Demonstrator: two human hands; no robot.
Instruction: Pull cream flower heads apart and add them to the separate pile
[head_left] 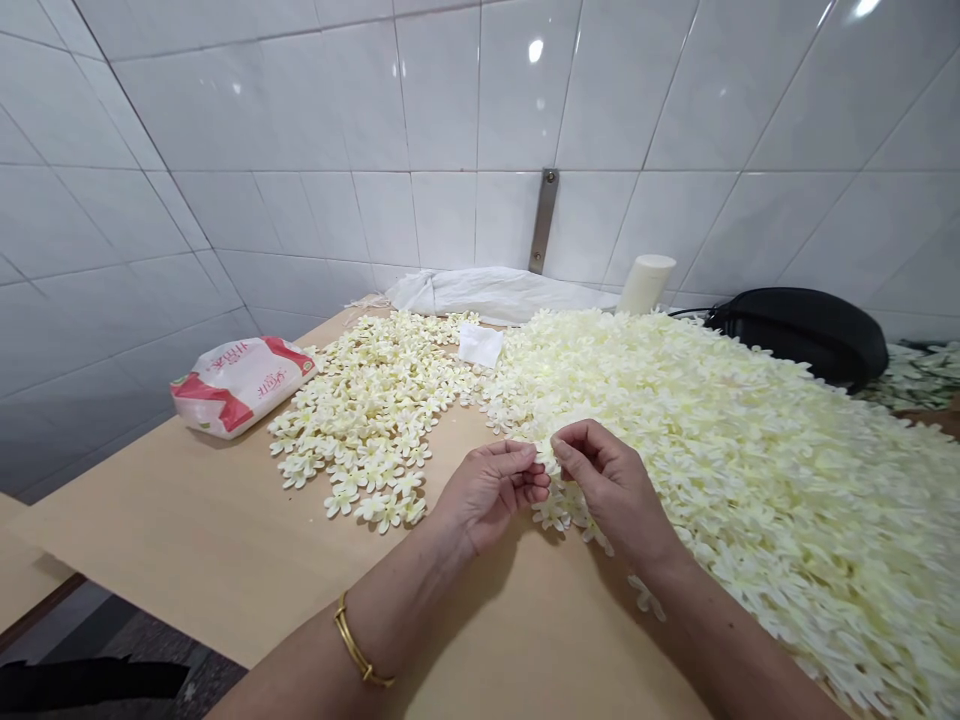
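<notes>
My left hand (496, 492) and my right hand (613, 485) meet over the front edge of the larger flower heap, fingertips almost touching. Between them is a pale cream artificial flower (548, 458), pinched by thumb and forefinger on both sides. Most of that flower is covered by my fingers or blends with the blossoms behind. To the right spreads a large heap of cream artificial flowers (757, 460). A smaller pile of similar flowers (375, 400), yellower in tone, lies to the left. A few loose flowers (646, 597) rest under my right forearm.
A red and white tissue pack (241, 387) lies on the table (300, 570) at the left. A folded white tissue (481, 345) sits between the piles. Along the tiled wall are a white plastic bag (495, 293), a cream cylindrical container (645, 284) and a black case (802, 335).
</notes>
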